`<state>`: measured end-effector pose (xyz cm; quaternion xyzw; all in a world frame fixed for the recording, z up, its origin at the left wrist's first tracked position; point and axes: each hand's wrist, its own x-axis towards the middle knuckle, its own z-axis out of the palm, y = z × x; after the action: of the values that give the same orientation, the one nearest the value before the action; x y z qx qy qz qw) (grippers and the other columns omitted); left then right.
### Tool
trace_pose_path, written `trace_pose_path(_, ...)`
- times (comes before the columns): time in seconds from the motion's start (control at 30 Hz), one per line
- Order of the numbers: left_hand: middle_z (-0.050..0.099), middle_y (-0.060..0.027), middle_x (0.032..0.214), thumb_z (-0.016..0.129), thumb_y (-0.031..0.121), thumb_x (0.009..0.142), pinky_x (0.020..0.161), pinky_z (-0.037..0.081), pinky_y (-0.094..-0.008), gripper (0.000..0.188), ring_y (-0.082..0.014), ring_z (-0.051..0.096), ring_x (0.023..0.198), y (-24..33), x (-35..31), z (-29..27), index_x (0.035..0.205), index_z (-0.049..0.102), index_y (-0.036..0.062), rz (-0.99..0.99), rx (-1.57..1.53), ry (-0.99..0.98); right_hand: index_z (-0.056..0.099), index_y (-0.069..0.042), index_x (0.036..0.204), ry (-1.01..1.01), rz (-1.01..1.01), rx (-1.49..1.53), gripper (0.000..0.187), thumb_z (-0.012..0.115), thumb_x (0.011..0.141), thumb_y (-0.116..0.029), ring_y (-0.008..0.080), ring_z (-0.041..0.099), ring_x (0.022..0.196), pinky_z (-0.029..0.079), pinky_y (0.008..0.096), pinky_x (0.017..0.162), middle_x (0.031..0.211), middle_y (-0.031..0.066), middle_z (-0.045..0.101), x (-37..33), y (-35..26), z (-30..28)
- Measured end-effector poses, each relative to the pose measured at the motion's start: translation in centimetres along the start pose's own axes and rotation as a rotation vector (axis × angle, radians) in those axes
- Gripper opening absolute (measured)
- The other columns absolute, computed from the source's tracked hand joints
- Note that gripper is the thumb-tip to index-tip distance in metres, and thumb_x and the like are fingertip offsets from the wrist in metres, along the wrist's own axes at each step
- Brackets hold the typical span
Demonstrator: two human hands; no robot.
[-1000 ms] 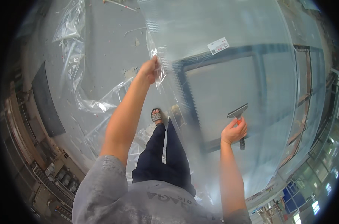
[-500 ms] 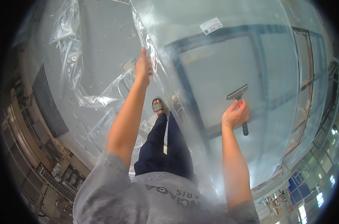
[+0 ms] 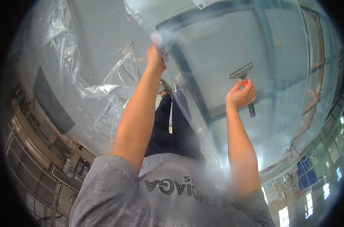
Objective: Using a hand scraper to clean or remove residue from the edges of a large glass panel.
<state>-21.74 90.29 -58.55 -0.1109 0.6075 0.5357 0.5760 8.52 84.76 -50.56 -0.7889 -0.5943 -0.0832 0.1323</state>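
Note:
My right hand (image 3: 241,94) is closed around a scraper (image 3: 242,70) with a wide metal blade, an orange-red collar and a black grip. The scraper is held over a large glassy, translucent panel (image 3: 225,49), blade pointing away from me. My left hand (image 3: 155,56) is at the panel's left edge, closed on the edge of a clear plastic sheet (image 3: 141,19) there. Its fingers go behind the sheet and show only hazily through it. Blue-grey frame bars (image 3: 185,70) are visible beneath the translucent surface.
Crumpled clear film (image 3: 100,90) trails over the grey floor (image 3: 100,41) at the left. A dark mat (image 3: 51,102) lies farther left, near machinery (image 3: 71,166). A white label (image 3: 203,3) sits on the panel's far part. My sandalled foot (image 3: 162,87) is beside the panel.
My left hand has moved right and nearer the panel, its fingers now behind the sheet's edge. My right hand and the scraper sit slightly higher in view. The label has shifted toward the top edge.

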Motion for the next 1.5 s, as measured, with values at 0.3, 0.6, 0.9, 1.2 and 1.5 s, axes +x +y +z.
trace_pose_path(0.3, 0.048, 0.0023, 0.063, 0.052, 0.039, 0.1, 0.052, 0.032, -0.0301, 0.048, -0.0088, 0.04, 0.059, -3.8, 2.0, 0.5, 0.067, 0.049, 0.0033, 0.818, 0.344, 0.228, 0.061, -0.014, 0.111, -0.02, 0.005, 0.005, 0.027, 0.066, 0.085, -0.018, 0.0258, 0.057, 0.088, 0.036, 0.0399, 0.08, 0.093, -0.0001, 0.06, -0.3, 0.2, 0.0)
trace_pose_path(0.6, 0.055, -0.0002, 0.062, 0.048, 0.045, 0.103, 0.05, 0.042, -0.0283, 0.05, -0.011, 0.052, 0.054, -2.0, -0.4, -1.0, 0.08, 0.06, 0.0028, 0.698, 0.142, 0.043, 0.061, -0.012, 0.111, 0.013, 0.001, 0.009, 0.025, 0.064, 0.09, -0.024, 0.0251, 0.058, 0.095, 0.039, 0.0427, 0.085, 0.096, 0.0002, 0.062, -0.3, -0.8, 0.5)
trace_pose_path(0.9, 0.065, -0.0036, 0.081, 0.046, 0.04, 0.106, 0.059, 0.044, -0.0266, 0.044, -0.0098, 0.056, 0.068, -5.7, -9.7, -2.3, 0.103, 0.064, 0.0001, 0.266, 0.413, 0.022, 0.062, -0.012, 0.112, 0.018, 0.012, 0.008, 0.026, 0.063, 0.091, -0.028, 0.0269, 0.059, 0.099, 0.04, 0.0432, 0.087, 0.1, 0.0014, 0.064, -0.2, -0.2, 0.1)
trace_pose_path(1.2, 0.059, -0.0008, 0.079, 0.049, 0.031, 0.106, 0.062, 0.042, -0.0241, 0.032, -0.0069, 0.052, 0.074, -9.8, -5.4, -1.3, 0.11, 0.065, 0.0041, 0.582, 0.324, -0.16, 0.063, -0.011, 0.107, 0.125, -0.014, 0.028, 0.024, 0.062, 0.092, -0.03, 0.0297, 0.061, 0.1, 0.041, 0.0474, 0.088, 0.101, 0.006, 0.066, 1.3, 1.4, -0.2)
trace_pose_path(1.5, 0.056, -0.013, 0.133, 0.058, 0.016, 0.094, 0.059, 0.055, -0.0293, 0.084, -0.0168, 0.066, 0.089, -2.2, -10.5, -6.0, 0.159, 0.005, 0.023, 0.39, 0.762, -0.192, 0.058, -0.015, 0.098, 0.155, -0.052, 0.198, 0.017, 0.066, 0.084, -0.018, 0.025, 0.058, 0.088, 0.039, 0.0413, 0.078, 0.092, 0.003, 0.06, 0.0, -1.6, -0.8)
